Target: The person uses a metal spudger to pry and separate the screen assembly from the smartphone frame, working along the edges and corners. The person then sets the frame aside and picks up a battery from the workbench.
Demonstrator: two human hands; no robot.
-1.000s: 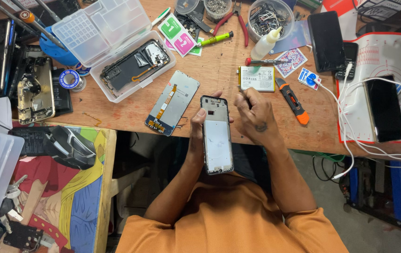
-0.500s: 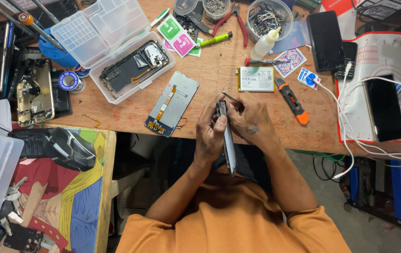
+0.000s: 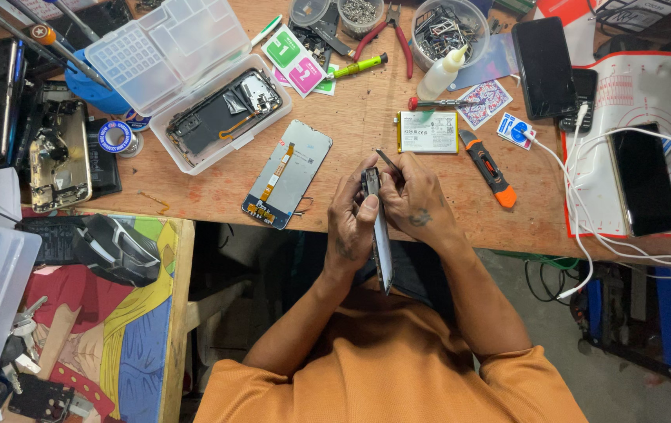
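**Inspector A:** Item in hand?

**Inspector B:** One phone frame (image 3: 380, 235), held on edge just off the near rim of the tabletop (image 3: 351, 110), over the person's lap. Left hand (image 3: 351, 223) wraps it, fingers clamped on its side. Right hand (image 3: 418, 200) has its fingers pinched together on a thin dark tool (image 3: 389, 162), tip at the frame's upper end.

**Inspector A:** Surroundings?

**Inspector B:** Detached screen panel (image 3: 287, 174) just left of the hands; flat battery (image 3: 428, 131) beyond them; orange utility knife (image 3: 488, 168) to the right; open plastic case (image 3: 194, 86) further left, holding a stripped phone.

Phone (image 3: 381, 235) edge-on — screen hidden; tool tip unclear
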